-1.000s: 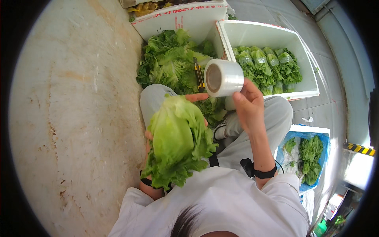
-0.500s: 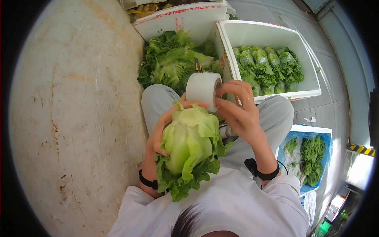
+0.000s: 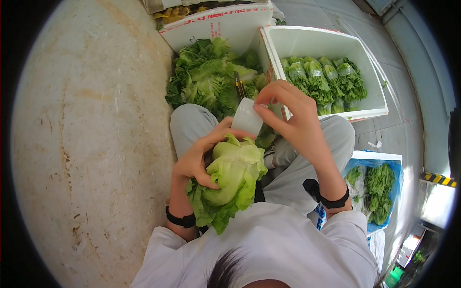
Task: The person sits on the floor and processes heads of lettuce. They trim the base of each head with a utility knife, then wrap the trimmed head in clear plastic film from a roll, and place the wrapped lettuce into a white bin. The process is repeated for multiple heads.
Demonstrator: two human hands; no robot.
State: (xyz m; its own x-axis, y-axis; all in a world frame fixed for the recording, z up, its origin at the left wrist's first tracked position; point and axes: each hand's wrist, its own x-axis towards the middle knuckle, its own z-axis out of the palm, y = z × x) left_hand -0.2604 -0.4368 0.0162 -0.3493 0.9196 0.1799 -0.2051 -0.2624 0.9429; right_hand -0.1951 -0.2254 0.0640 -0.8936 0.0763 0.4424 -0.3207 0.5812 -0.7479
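My left hand (image 3: 199, 156) is wrapped round a pale green head of lettuce (image 3: 231, 173), its base up and its frilly leaves hanging toward my shirt. Just beyond the base is a roll of whitish clear tape (image 3: 247, 118), tilted, its lower edge close to my left index finger. My right hand (image 3: 290, 113) is closed, thumb and index finger pinching the tape at the roll's upper right edge. Whether they hold a loose end or the roll's rim is hard to make out. A black and yellow utility knife (image 3: 239, 86) shows just behind the roll.
Loose lettuce leaves (image 3: 201, 77) are heaped beyond my knees. A white foam box (image 3: 331, 36) at the far right holds several taped bundles of lettuce (image 3: 314, 79). Nearer right, a blue-lined box (image 3: 396, 192) holds leafy greens. A stained pale wall or panel (image 3: 96, 144) rises at left.
The tape roll has tilted, and my right fingers have moved from its core opening to a pinch at its upper edge. The lettuce has shifted slightly, still in my left hand.
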